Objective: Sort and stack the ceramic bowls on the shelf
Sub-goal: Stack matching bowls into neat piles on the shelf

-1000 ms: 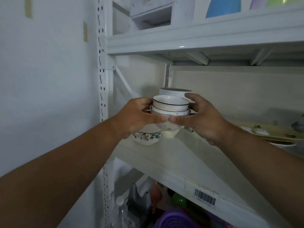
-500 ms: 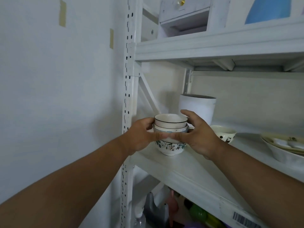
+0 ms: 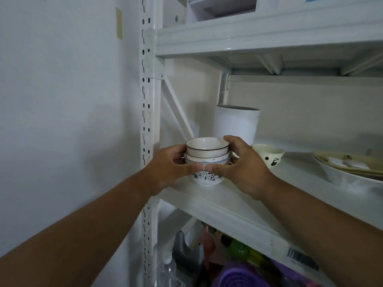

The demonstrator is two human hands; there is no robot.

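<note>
Two hands, your left hand [image 3: 167, 169] and right hand [image 3: 242, 168], now have the bowl stack [image 3: 207, 160] set down on the floral bowl [image 3: 207, 178] at the shelf [image 3: 238, 204] corner; a second ago it was lifted. Fingers stay clamped around the stack, so the stacking looks nearly done.

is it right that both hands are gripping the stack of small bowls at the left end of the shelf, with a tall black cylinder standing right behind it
Not quite: the cylinder behind the stack of small bowls is white, not black, as the head view shows. The rest holds: the left hand and right hand both grip the stack at the left end of the shelf.
</note>
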